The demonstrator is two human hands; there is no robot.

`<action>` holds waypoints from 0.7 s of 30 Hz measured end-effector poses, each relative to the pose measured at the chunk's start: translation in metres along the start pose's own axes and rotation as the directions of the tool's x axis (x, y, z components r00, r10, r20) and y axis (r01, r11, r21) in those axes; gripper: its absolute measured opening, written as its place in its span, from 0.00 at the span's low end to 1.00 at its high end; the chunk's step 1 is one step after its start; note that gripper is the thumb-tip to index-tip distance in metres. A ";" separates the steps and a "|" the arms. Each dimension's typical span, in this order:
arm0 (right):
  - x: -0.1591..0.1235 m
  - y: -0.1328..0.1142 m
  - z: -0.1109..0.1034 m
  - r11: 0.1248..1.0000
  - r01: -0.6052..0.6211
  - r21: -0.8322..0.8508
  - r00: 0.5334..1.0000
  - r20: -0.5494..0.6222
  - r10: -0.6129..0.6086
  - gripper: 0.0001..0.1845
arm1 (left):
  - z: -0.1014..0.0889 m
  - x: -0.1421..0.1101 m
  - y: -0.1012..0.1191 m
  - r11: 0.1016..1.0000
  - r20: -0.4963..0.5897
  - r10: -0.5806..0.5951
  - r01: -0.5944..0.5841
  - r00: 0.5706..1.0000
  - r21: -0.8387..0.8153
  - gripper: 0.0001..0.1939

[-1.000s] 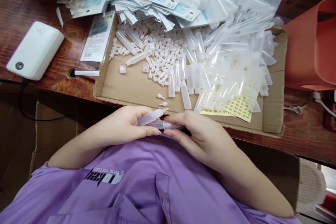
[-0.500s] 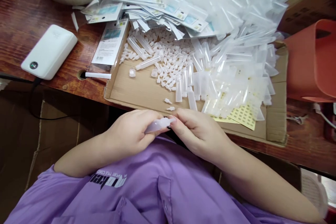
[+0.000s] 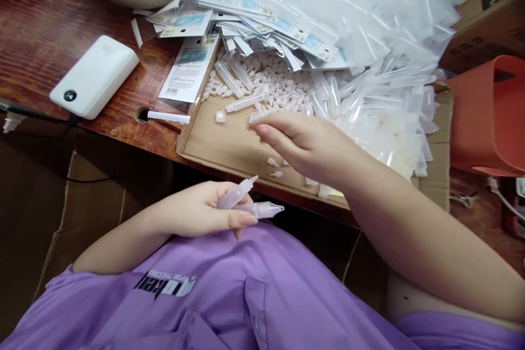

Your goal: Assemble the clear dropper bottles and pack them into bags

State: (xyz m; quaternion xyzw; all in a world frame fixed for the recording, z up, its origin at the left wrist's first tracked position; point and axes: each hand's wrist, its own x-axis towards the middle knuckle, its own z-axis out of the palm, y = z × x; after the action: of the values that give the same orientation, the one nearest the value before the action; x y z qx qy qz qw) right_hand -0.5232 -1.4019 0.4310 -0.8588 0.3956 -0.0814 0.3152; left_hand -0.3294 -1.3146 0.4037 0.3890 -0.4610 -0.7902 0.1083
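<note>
My left hand (image 3: pixel 205 210) stays close to my chest, closed round two small translucent dropper bottles (image 3: pixel 250 202) whose nozzle tips stick out to the right. My right hand (image 3: pixel 303 142) reaches over the shallow cardboard tray (image 3: pixel 213 145), fingers loosely extended toward the heap of small white caps (image 3: pixel 283 85). Nothing shows between its fingertips. Loose empty bottles (image 3: pixel 241 103) lie among the caps, and two stray caps (image 3: pixel 274 167) lie on the tray floor under my right palm.
A white power bank (image 3: pixel 94 76) sits on the wooden desk at the left, with a cable running off it. Printed packaging cards (image 3: pixel 188 65) and a large pile of clear plastic sleeves (image 3: pixel 361 27) cover the back. An orange bin (image 3: pixel 488 115) stands at the right.
My right hand has left the bottles at my chest and moved up and forward over the tray toward the caps. My left hand still holds both bottles.
</note>
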 end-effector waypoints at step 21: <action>-0.031 0.014 -0.029 0.912 0.410 -0.026 0.888 0.241 -0.392 0.18 | 0.000 0.031 -0.008 0.945 0.227 0.009 0.066 0.974 -0.321 0.19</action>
State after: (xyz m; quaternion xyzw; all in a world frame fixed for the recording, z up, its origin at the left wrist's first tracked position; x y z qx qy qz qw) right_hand -0.5642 -1.4004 0.4485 -0.9368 0.1731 -0.0296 0.3026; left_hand -0.3488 -1.3268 0.3817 0.2802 -0.3274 -0.8961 0.1065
